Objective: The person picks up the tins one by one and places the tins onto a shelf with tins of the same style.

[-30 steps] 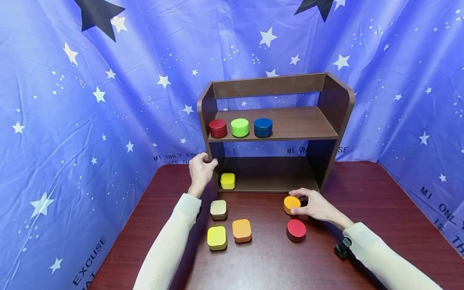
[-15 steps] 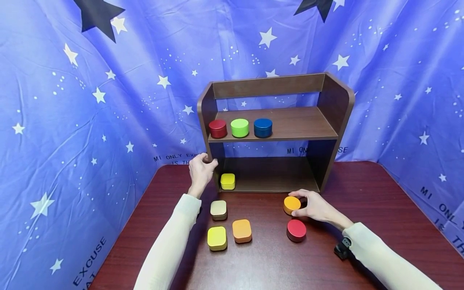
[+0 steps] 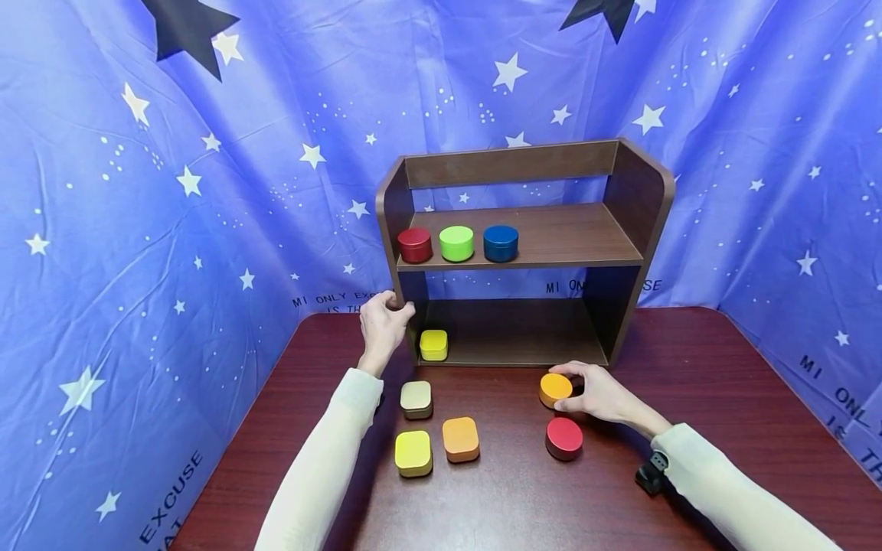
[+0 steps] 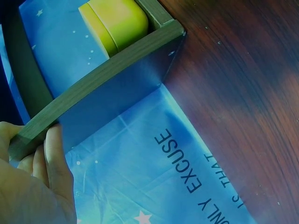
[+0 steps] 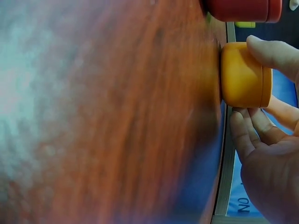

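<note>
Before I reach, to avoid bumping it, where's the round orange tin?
Head view, right of centre: the right hand holds the round orange tin in front of the shelf, behind the nearer red tin.

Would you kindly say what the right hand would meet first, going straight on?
The orange round tin that the right hand holds; beyond, perhaps the brown shelf, though depth is unclear.

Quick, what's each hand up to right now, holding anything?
Left hand: closed, gripping the brown shelf by its left side panel.
Right hand: closed, holding the round orange tin between thumb and fingers.
</note>
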Demonstrator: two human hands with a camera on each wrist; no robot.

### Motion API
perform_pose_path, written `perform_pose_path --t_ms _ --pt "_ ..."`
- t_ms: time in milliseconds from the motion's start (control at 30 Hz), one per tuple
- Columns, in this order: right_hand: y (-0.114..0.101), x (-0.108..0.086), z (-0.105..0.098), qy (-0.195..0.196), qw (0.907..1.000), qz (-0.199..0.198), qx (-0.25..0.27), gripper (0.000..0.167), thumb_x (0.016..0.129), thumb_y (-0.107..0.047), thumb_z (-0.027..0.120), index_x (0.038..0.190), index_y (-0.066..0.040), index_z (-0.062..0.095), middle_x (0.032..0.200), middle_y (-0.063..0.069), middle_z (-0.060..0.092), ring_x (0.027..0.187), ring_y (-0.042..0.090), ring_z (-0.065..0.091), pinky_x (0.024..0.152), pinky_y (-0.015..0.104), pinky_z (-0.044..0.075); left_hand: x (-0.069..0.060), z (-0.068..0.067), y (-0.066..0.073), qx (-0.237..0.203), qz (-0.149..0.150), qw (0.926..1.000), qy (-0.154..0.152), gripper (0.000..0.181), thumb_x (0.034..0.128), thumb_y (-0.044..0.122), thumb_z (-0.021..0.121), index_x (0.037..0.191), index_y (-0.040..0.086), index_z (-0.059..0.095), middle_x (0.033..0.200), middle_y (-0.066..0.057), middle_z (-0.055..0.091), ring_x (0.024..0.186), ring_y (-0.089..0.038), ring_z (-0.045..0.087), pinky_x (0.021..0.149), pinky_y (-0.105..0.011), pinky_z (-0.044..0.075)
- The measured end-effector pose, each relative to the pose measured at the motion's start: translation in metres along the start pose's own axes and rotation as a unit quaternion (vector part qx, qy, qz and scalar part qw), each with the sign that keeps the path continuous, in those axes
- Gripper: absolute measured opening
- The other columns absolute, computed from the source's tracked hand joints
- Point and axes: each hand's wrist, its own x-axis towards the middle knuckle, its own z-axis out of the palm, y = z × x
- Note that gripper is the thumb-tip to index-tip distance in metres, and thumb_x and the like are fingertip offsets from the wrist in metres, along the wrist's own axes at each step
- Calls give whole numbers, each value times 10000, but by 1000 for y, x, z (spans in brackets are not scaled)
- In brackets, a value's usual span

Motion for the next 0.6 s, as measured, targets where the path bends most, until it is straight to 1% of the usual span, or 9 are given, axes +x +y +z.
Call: perform_pose_path --t_ms 67,167,433,600 --pt "0 0 0 -4 10000 14 -25 583 827 -248 920 1334 -40 720 1188 70 774 1041 146 664 907 255 546 -2 -1 3 107 -37 9999 8 151 843 246 829 824 109 769 864 -106 795 860 -329 714 738 -430 508" --pt "-1 -1 0 9 10000 33 -34 583 827 -257 921 1332 -45 722 1193 71 774 1038 154 668 904 254 549 -3 -1 6 176 -89 9998 7 138 854 236 822 840 107 774 881 -105 802 879 -327 722 761 -438 519" --pt "-9 -1 -7 85 9999 74 110 581 843 -256 930 1341 -45 718 1194 65 777 1038 145 682 917 240 548 -2 -1 5 8 -76 10000 2 155 847 241 832 831 99 771 877 -118 799 885 -354 720 764 -468 519" --pt "-18 0 -14 140 9999 37 7 580 847 -264 931 1348 -62 719 1184 51 775 1038 132 670 923 247 544 -2 -1 4 41 -23 10000 -3 163 845 245 824 854 87 783 890 -123 810 903 -356 739 786 -485 534"
